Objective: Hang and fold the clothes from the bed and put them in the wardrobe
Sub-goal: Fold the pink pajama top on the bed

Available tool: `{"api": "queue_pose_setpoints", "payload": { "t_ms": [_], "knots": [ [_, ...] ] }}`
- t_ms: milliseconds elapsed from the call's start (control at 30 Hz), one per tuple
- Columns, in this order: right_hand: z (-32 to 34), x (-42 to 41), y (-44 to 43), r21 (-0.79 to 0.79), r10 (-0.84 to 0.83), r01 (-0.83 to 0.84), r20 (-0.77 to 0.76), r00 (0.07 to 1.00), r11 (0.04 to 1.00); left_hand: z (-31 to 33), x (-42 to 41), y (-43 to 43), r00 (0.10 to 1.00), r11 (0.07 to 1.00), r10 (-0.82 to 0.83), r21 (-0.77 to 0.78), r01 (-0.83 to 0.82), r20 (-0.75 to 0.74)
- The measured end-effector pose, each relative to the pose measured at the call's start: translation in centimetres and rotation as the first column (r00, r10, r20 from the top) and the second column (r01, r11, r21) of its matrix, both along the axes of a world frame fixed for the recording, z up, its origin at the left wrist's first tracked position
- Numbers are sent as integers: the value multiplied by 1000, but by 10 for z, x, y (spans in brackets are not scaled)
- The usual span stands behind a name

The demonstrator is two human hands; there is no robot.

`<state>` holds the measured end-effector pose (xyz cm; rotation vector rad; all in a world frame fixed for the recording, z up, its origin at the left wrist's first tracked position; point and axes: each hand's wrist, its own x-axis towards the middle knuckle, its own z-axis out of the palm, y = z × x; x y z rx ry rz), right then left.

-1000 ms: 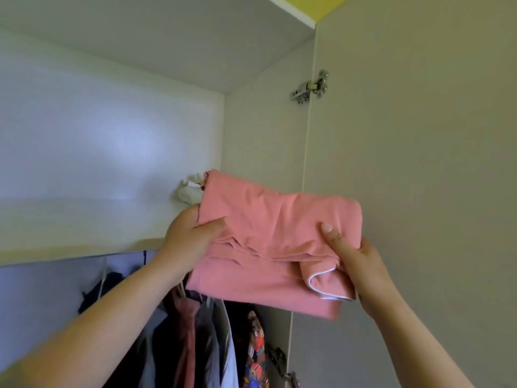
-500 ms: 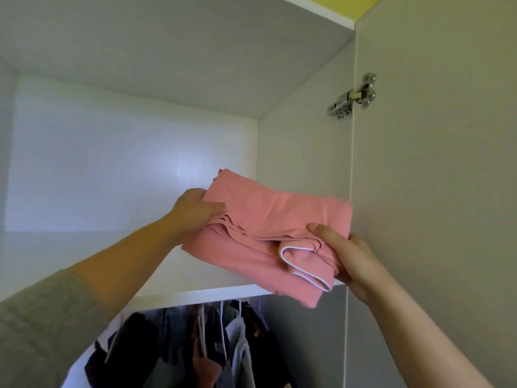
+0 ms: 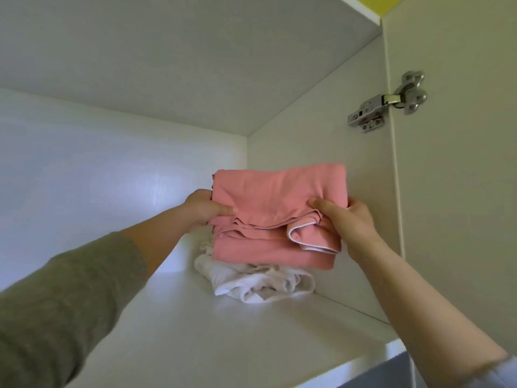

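A folded pink garment [image 3: 277, 203] with a white-trimmed edge is held inside the wardrobe's top compartment, in its right back corner. My left hand [image 3: 205, 207] grips its left side with the thumb on top. My right hand [image 3: 347, 219] grips its right side the same way. The pink garment sits just above a crumpled white garment [image 3: 257, 281] that lies on the white shelf [image 3: 195, 331]. Whether the two garments touch is unclear.
The wardrobe's right side wall [image 3: 321, 141] stands close beside the pink garment. An open door [image 3: 461, 163] with a metal hinge [image 3: 386, 103] is at the right. The compartment's ceiling [image 3: 181, 57] is overhead.
Both hands have carried the pink garment from the shelf's front edge deeper into the top compartment, over the white garment. The view has risen, so the hanging clothes below are out of sight.
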<state>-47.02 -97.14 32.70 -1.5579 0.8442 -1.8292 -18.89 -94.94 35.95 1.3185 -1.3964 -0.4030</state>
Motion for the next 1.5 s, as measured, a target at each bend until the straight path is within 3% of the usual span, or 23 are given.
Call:
{"api": "queue_pose_setpoints", "payload": {
  "t_ms": [133,267,500,567,633,700,800,867,967,1033,1100,1200,1267,1367,1433,1500],
  "knots": [
    [29,15,-30,-116,-183,174,-74,980,978,27,12,-42,998,984,-18,174,28,-57],
    [46,35,-54,-280,-282,232,-156,947,932,33,27,-82,988,985,-10,171,37,-156],
    [63,71,-110,-229,-324,271,-238,916,935,21,45,-140,985,972,-6,229,46,-171],
    [73,81,-120,-227,-334,285,-220,917,931,23,53,-153,986,978,-41,193,73,-165],
    [75,85,-126,-290,-365,303,-187,912,908,22,52,-166,928,971,-188,78,224,-323],
    [68,88,-128,-444,-369,264,-169,914,856,23,51,-179,816,940,-326,-72,333,-477],
    [54,91,-126,-659,-357,96,-274,893,746,33,59,-193,752,914,-388,-120,387,-533],
    [41,92,-130,-708,-410,-10,-420,810,706,34,75,-199,785,924,-324,1,382,-528],
    [13,93,-142,-545,-346,-186,-723,597,817,1,108,-205,867,939,-135,217,266,-480],
    [-6,90,-151,-431,-292,-231,-837,462,872,-18,121,-206,806,941,-111,200,274,-581],
    [-13,84,-153,-426,-311,-227,-857,410,876,-18,121,-208,737,920,-152,179,350,-659],
    [-21,85,-146,-438,-353,-244,-877,325,865,-13,110,-206,856,898,-219,247,365,-469],
    [-26,86,-139,-471,-397,-236,-867,302,850,-19,102,-206,930,959,-166,166,229,-328],
    [-24,88,-128,-508,-417,-232,-840,348,830,-31,90,-211,955,1000,-3,3,4,-296],
    [-20,92,-122,-409,-309,-264,-884,350,873,-40,79,-212,985,994,107,48,-102,-133],
    [-14,92,-116,-226,-100,-282,-911,400,932,-48,70,-211,982,978,182,100,-185,42]
  ]
}}
